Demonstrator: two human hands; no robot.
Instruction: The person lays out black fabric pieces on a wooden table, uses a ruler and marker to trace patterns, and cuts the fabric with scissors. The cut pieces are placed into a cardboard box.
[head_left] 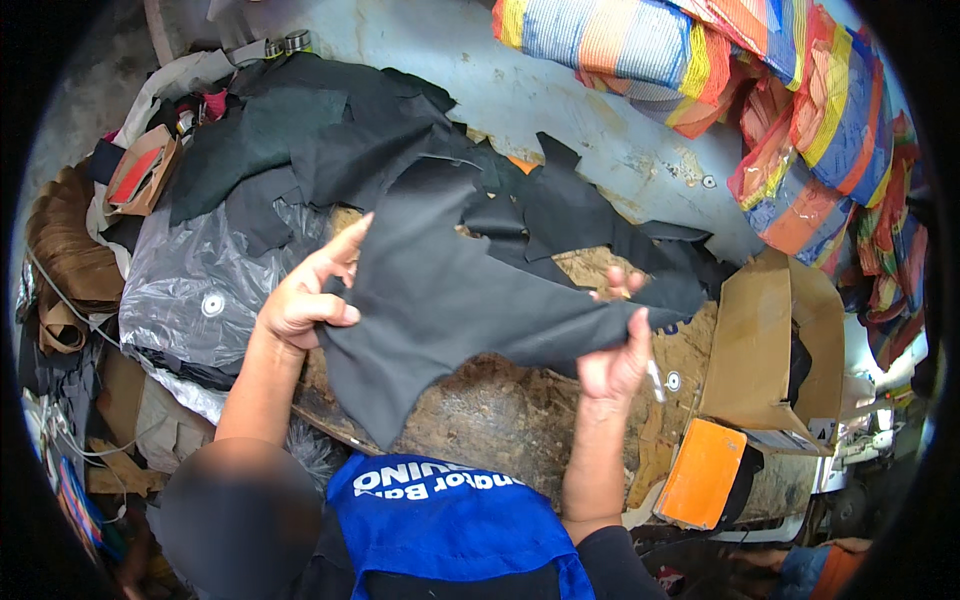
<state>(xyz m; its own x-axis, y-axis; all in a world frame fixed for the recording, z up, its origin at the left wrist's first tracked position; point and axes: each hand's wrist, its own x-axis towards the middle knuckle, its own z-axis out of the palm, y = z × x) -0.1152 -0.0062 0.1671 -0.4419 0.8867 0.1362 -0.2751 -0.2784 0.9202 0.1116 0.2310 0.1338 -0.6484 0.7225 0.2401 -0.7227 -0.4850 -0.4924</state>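
A large, irregular piece of black leather (430, 280) is stretched between my two hands above the worktable. My left hand (312, 292) grips its left edge, with the thumb on the near face and the index finger pointing up along the edge. My right hand (620, 355) pinches the narrow right end, thumb in front and fingers partly behind it. A notch shows in the upper edge, and one pointed corner hangs toward my blue apron (450, 525). Close to my right wrist is a slim white pen-like stick (656, 381); whether I hold it, I cannot tell.
More dark leather pieces (265, 130) are heaped behind, partly over a clear plastic-wrapped bundle (200, 290). An open cardboard box (745, 345) and an orange box (703, 473) stand on the worn table (500, 405) at right. Striped woven sacks (840, 110) crowd the upper right.
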